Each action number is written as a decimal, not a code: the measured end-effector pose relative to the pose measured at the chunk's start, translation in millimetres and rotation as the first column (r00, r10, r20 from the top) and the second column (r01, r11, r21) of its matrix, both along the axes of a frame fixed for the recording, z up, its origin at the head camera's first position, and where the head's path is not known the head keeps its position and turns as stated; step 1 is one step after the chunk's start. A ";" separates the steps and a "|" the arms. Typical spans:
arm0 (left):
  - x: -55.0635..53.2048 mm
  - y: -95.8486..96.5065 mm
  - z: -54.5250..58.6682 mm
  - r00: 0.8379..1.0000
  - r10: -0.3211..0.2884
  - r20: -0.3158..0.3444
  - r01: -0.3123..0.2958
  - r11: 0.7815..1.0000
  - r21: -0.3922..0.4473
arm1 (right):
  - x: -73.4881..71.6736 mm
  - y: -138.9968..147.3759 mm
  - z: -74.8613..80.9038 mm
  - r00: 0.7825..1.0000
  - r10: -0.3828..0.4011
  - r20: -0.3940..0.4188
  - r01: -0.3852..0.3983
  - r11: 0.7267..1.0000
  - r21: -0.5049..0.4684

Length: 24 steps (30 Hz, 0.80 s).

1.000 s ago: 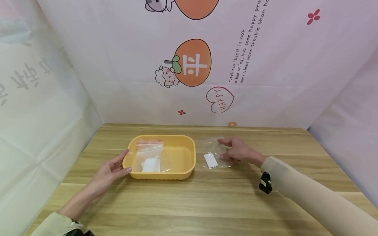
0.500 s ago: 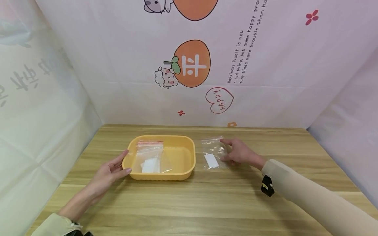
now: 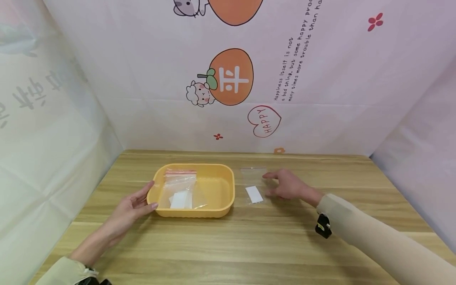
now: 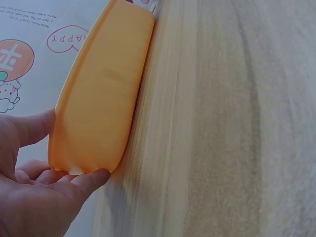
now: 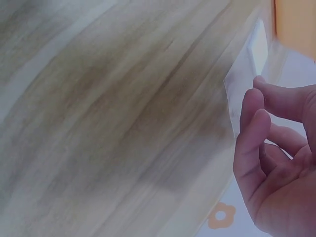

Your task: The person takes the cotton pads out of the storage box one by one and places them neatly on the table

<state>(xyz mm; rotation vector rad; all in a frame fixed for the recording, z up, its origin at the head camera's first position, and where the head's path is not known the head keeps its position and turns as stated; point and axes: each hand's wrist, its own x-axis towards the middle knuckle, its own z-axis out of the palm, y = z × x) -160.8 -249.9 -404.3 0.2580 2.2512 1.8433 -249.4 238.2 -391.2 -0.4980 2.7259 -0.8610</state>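
Note:
In the head view my left hand (image 3: pixel 130 209) grips the left end of a yellow plastic tray (image 3: pixel 215 213). The left wrist view shows the thumb on one side and the fingers round the end of the tray (image 4: pixel 101 94). Inside it lie clear zip-lock bags (image 3: pixel 179 183) with red-striped tops and white cards. To the tray's right, another clear zip-lock bag (image 3: pixel 253 178) lies flat, a white card (image 3: pixel 254 194) in its lower part. My right hand (image 3: pixel 288 185) is at this bag's right edge, index finger and thumb apart; its fingers (image 5: pixel 252 143) overlap the bag in the right wrist view.
The wooden table (image 3: pixel 228 249) ends at the back against a printed white curtain (image 3: pixel 160 130). More light fabric hangs along the left and right sides. A black device (image 3: pixel 323 226) sits at my right wrist.
My right fingers have drawn slightly off the bag to its right edge, and the bag lies flatter. The left hand and tray have stayed in place.

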 end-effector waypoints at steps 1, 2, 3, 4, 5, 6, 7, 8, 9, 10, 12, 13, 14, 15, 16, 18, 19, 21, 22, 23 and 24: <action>0.0 -0.2 -0.1 1.000 0.001 0.000 -0.001 1.000 -0.001 | 0.1 -0.5 -1.2 1.000 -0.005 0.007 0.005 1.000 0.006; 0.0 -0.4 -0.4 1.000 0.002 -0.001 -0.002 1.000 -0.002 | 0.3 -0.9 -2.2 1.000 -0.004 0.009 0.004 1.000 0.014; -0.1 -0.5 -0.7 1.000 0.003 -0.002 -0.003 1.000 -0.003 | 0.5 -1.3 -3.3 1.000 -0.005 0.012 0.005 1.000 0.019; 0.0 -0.6 -1.0 1.000 0.004 -0.003 -0.004 1.000 -0.003 | 0.6 -1.5 -4.4 1.000 -0.009 0.018 0.009 1.000 0.024; 0.1 -0.7 -1.5 1.000 0.004 -0.003 -0.004 1.000 -0.002 | 0.6 -1.7 -5.3 1.000 -0.010 0.024 0.010 1.000 0.026; 0.3 -0.7 -1.9 1.000 0.005 -0.003 -0.005 1.000 -0.002 | 0.5 -1.8 -5.8 1.000 -0.012 0.029 0.011 1.000 0.029; 0.6 -0.8 -2.4 1.000 0.005 -0.002 -0.005 1.000 -0.001 | 0.5 -1.8 -6.2 0.999 -0.011 0.034 0.010 0.999 0.030; 0.8 -0.9 -2.8 1.000 0.005 -0.001 -0.005 1.000 0.001 | 0.7 -1.8 -6.4 0.999 -0.010 0.038 0.009 1.000 0.028; 1.1 -1.0 -3.2 1.000 0.004 0.000 -0.004 1.000 0.002 | 0.9 -1.8 -6.1 0.999 -0.014 0.043 0.013 1.000 0.025; 1.4 -1.1 -3.4 1.000 0.006 0.002 -0.006 1.000 0.004 | 1.0 -1.9 -5.8 0.999 -0.013 0.045 0.012 1.000 0.023; 1.8 -1.2 -3.8 1.000 0.007 0.004 -0.007 1.000 0.006 | 1.5 -2.2 -4.4 0.999 -0.009 0.045 0.009 1.000 0.019; 2.0 -1.4 -3.9 1.000 0.008 0.004 -0.008 1.000 0.005 | 1.8 -2.6 -3.5 0.999 -0.010 0.048 0.010 1.000 0.014; 2.1 -1.5 -4.0 1.000 0.009 0.004 -0.009 1.000 0.004 | 2.3 -3.2 -2.0 0.999 -0.010 0.053 0.010 1.000 0.010; 2.2 -1.6 -4.1 1.000 0.008 0.005 -0.008 1.000 0.003 | 2.8 -3.8 0.0 0.998 -0.012 0.060 0.011 1.000 0.008; 2.0 -1.6 -4.1 1.000 0.007 0.004 -0.007 1.000 0.003 | 3.1 -4.3 1.7 0.998 -0.009 0.059 0.008 1.000 0.013; 1.4 -1.8 -4.1 1.000 0.003 0.001 -0.003 1.000 0.002 | 3.6 -5.3 7.1 0.999 0.014 0.043 -0.015 1.000 0.020; 0.8 -1.9 -4.1 1.000 0.000 -0.003 0.000 1.000 0.002 | 3.5 -6.1 10.3 0.999 0.022 0.033 -0.023 1.000 0.021; -0.4 -2.2 -3.7 1.000 -0.006 -0.011 0.006 1.000 0.005 | 3.1 -7.5 17.8 0.999 0.048 0.013 -0.048 0.999 0.018; -0.7 -2.4 -3.5 1.000 -0.008 -0.015 0.008 1.000 0.004 | 2.7 -8.4 21.8 0.998 0.061 0.001 -0.061 0.998 0.019; -0.9 -2.8 -3.4 1.000 -0.010 -0.018 0.010 1.000 0.003 | 2.3 -9.4 26.2 0.998 0.070 0.000 -0.070 0.997 0.013; -0.9 -3.1 -3.4 1.000 -0.012 -0.021 0.012 1.000 0.004 | 2.0 -11.0 30.5 0.997 0.073 0.005 -0.073 0.997 0.007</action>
